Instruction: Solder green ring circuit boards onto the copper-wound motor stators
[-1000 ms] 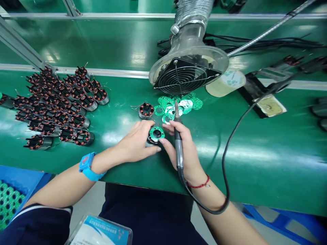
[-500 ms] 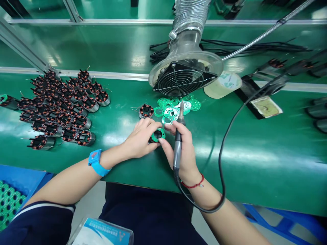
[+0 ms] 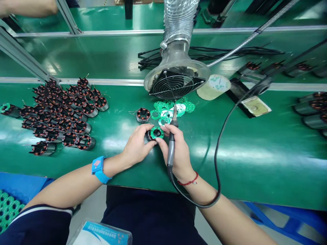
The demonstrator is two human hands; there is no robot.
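My left hand and my right hand both pinch a small motor stator with a green ring board on top, resting on the green bench. A soldering iron lies across my right palm, tip pointing away, its black cable looping off to the right. Just beyond sit a lone stator and a small heap of green ring boards.
Several copper-wound stators crowd the left of the bench. A fume extractor fan on a ribbed hose hangs close behind the boards. A tape roll, a sponge tray and more stators lie right. Another person's arm shows top left.
Both hands have stayed on the stator, turning it slightly. The view has tilted so everything sits a little lower and to the left, and another person's arm has appeared top left.
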